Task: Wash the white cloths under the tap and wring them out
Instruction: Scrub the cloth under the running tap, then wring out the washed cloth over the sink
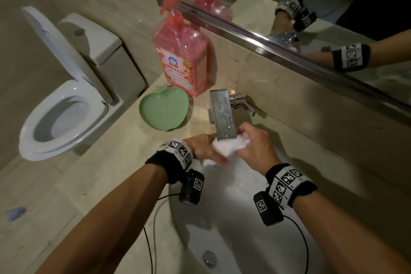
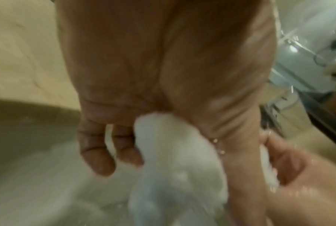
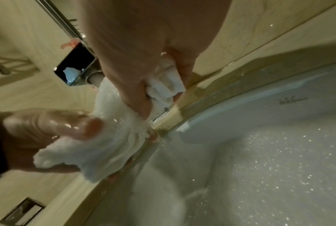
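Note:
A wet white cloth (image 1: pixel 226 147) is held between both hands right under the spout of the chrome tap (image 1: pixel 222 115), above the white sink (image 1: pixel 233 218). My left hand (image 1: pixel 206 149) grips the cloth's left end (image 2: pixel 175 160), thumb and fingers pinching it. My right hand (image 1: pixel 255 147) has its fingers curled round the right end (image 3: pixel 163 85). The cloth (image 3: pixel 113 137) is bunched and dripping between them. Water spatters the basin (image 3: pixel 269 160).
A pink pump bottle of detergent (image 1: pixel 182 58) and a green apple-shaped dish (image 1: pixel 164 111) stand on the beige counter (image 1: pixel 100 173) left of the tap. A mirror (image 1: pixel 289 6) lines the back wall. An open toilet (image 1: pixel 64 100) is at the left. The drain (image 1: pixel 209 258) sits low in the sink.

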A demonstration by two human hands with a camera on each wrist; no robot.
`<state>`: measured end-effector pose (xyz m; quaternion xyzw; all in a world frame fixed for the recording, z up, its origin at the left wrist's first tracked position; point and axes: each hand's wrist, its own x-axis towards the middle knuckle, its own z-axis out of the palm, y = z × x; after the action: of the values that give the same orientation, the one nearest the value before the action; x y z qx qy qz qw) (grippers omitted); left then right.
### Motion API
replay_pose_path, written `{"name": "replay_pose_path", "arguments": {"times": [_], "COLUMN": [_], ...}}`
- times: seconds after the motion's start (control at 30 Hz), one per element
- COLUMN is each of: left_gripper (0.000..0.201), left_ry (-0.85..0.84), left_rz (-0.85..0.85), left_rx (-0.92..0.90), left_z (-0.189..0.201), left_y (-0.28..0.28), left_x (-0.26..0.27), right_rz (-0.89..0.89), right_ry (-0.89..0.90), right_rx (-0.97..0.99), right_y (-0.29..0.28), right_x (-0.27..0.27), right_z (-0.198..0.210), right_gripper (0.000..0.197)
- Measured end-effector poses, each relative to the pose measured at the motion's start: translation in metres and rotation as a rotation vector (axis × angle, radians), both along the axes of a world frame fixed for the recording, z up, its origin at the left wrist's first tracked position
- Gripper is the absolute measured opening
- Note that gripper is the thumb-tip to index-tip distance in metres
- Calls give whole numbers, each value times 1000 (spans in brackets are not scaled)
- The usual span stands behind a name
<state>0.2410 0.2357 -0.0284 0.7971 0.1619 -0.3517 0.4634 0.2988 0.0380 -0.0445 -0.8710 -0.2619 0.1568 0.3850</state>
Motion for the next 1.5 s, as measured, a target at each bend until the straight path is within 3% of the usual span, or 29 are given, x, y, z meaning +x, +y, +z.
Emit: {"name": "replay_pose_path", "arguments": {"times": [0.13,0.23,0.33,0.43,0.57,0.73,0.8,0.97,1.03,1.13,1.3,1.4,1.5], "left_gripper": [38,52,70,80,66,51,50,52,48,47,49,39,29], "left_ry": [-188,-283,-415,-452,-332,-301,-399,-638,-732,-819,-753,-651,-538], "left_rz": [-95,28,-1,42,-103,-223,-292,-487,-545,-574,-616,-662,-679], "left_rx": [157,174,312,340,425,431,430,444,450,440,570,730,801], "left_z": [-13,-12,-6,2,7,15,23,49,59,72,83,80,72], "left_y": [-25,-24,-19,-11,-1,4,4,-7,-15,-29,-51,-69,-88], "left_x": [10,9,-2,-11,-18,-33,-40,-58,-64,-70,-76,-82,-88], "right_rz": [-113,-99,-86,-128,-177,-112,-97,62,103,56,-73,-103,-3], "right_ry": [139,303,349,412,417,467,555,881,945,907,817,639,353], "right_rx": [42,108,116,192,301,238,211,198,216,222,188,43,-257], "right_y": [-11,-21,-22,-12,6,0,-10,-24,-25,-26,-40,-52,-57], "right_x": [10,16,16,13,-9,-30,-38,-60,-71,-87,-111,-121,-125], "right_z": [7,12,16,16,9,8,12,33,42,49,55,59,61], "right_gripper": [75,93,111,120,120,137,130,84,78,73,66,53,48]}}
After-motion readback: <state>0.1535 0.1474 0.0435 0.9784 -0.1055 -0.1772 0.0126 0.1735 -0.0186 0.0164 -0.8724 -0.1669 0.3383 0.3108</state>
